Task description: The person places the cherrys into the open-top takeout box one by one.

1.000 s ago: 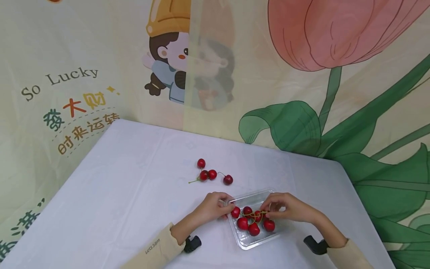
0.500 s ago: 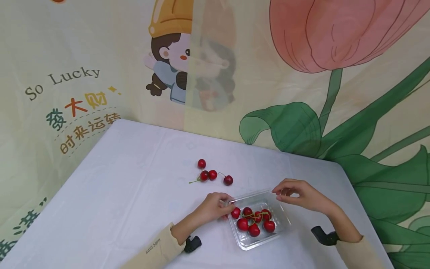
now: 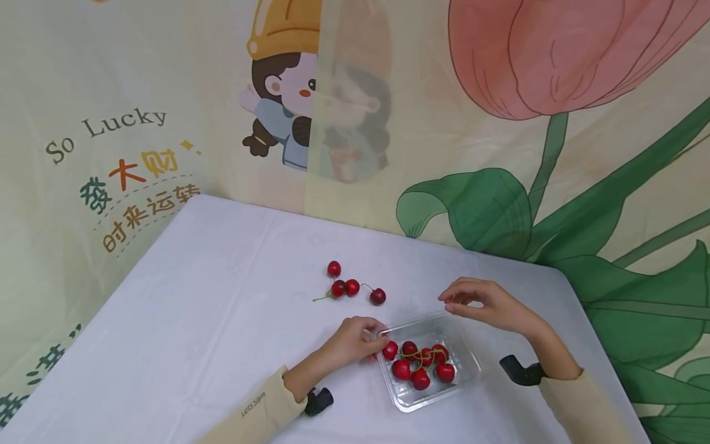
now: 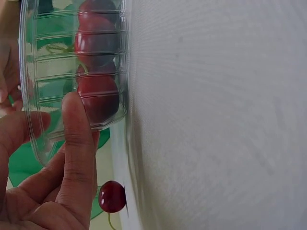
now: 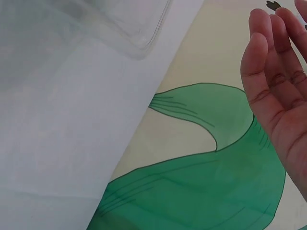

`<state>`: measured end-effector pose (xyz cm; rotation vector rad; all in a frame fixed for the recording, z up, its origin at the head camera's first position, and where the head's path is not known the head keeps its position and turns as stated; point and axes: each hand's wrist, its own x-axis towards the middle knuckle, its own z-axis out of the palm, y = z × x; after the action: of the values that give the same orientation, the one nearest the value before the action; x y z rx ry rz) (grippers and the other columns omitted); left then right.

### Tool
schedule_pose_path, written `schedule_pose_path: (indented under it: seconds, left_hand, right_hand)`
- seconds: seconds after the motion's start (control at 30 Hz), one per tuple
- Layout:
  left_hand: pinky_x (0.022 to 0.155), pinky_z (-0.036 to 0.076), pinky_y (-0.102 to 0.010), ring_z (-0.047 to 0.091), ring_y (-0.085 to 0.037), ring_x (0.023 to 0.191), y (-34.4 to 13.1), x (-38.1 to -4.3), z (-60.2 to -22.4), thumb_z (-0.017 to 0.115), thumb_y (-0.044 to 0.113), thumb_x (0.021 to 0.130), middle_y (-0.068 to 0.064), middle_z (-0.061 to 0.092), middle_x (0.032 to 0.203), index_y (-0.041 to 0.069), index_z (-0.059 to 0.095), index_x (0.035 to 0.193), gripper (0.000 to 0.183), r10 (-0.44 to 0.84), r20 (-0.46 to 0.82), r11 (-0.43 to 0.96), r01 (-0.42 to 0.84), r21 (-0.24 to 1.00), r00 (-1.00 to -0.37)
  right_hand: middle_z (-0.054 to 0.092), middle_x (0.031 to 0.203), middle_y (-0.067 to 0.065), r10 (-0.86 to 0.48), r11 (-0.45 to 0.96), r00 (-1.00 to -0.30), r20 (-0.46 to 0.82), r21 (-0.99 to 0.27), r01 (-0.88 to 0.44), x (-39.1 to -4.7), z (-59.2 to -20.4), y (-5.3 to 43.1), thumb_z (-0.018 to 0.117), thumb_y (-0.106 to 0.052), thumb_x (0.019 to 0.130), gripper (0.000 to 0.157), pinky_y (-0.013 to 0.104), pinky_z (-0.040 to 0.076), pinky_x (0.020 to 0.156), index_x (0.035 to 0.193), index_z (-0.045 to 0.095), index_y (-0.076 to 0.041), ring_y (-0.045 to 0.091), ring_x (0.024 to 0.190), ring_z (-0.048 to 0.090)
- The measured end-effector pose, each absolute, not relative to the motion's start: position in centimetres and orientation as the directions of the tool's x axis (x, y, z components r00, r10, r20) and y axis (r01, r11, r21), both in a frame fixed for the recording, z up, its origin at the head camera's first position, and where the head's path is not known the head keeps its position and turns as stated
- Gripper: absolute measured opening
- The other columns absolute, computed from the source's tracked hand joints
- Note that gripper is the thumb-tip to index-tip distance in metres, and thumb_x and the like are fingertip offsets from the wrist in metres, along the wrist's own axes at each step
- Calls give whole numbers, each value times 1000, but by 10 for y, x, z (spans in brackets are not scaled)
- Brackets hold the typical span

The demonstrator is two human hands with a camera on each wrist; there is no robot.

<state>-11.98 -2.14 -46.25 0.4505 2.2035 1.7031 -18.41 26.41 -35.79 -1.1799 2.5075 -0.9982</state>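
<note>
My left hand (image 3: 354, 340) grips the near-left wall of a clear plastic box (image 3: 405, 404), thumb over the rim and fingers outside, as the left wrist view shows. Inside the box lie several red cherries (image 3: 420, 378) with green stems, gathered toward the left and middle. My right hand (image 3: 493, 303) hovers above the far right rim of the box, fingers loosely bent and holding nothing. In the right wrist view the right hand's palm (image 5: 292, 124) shows bare, with the box's corner (image 5: 141, 48) apart from it.
Beyond the box several loose cherries (image 3: 352, 287) lie on the white tablecloth (image 3: 249, 345), one (image 3: 378, 296) close to my left hand. A printed curtain (image 3: 355, 203) with tulips and lettering hangs behind the table's far edge.
My right hand has let go of a cherry stem inside the box, risen out, and moved back toward the far side. The left hand and the box have stayed in place.
</note>
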Motion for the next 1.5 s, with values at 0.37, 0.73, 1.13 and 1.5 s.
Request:
schedule_pose_path:
  seconds: [0.37, 0.73, 1.13, 1.5]
  left_hand:
    - [53, 47, -18, 65, -21, 58, -22, -120, -463, 67, 12, 91, -2, 67, 76, -7, 66, 112, 28, 430, -57, 231, 49, 972, -901]
    - [53, 45, -18, 65, -22, 58, -26, -119, -460, 67, 13, 91, -3, 67, 72, -7, 65, 112, 29, 440, -67, 230, 40, 972, -895]
    - [55, 47, -17, 65, -21, 58, -25, -120, -464, 66, 13, 92, 0, 67, 72, -5, 66, 115, 29, 459, -71, 231, 42, 972, -886]
    - [54, 45, -16, 65, -22, 58, -26, -118, -463, 66, 14, 92, -2, 68, 69, -6, 65, 115, 31, 457, -79, 222, 27, 975, -886]
  right_hand:
    - [69, 99, 0, -763, 434, -638, 109, -644, -630, -206, -350, 229, 71, -5, 88, 22, 28, 56, 75, 110, 70, -7, 11, 84, 63]
    - [68, 102, 4, -787, 424, -609, 95, -634, -647, -223, -333, 195, 71, -3, 86, 25, 31, 56, 75, 111, 69, -5, 13, 83, 63]
    - [67, 105, 7, -845, 371, -531, 65, -644, -669, -238, -335, 149, 71, -4, 87, 26, 33, 57, 75, 113, 68, -4, 20, 85, 64]
    - [66, 107, 10, -869, 417, -489, -77, -647, -638, -247, -356, 107, 68, -10, 91, 24, 41, 55, 78, 114, 68, -5, 19, 90, 63]
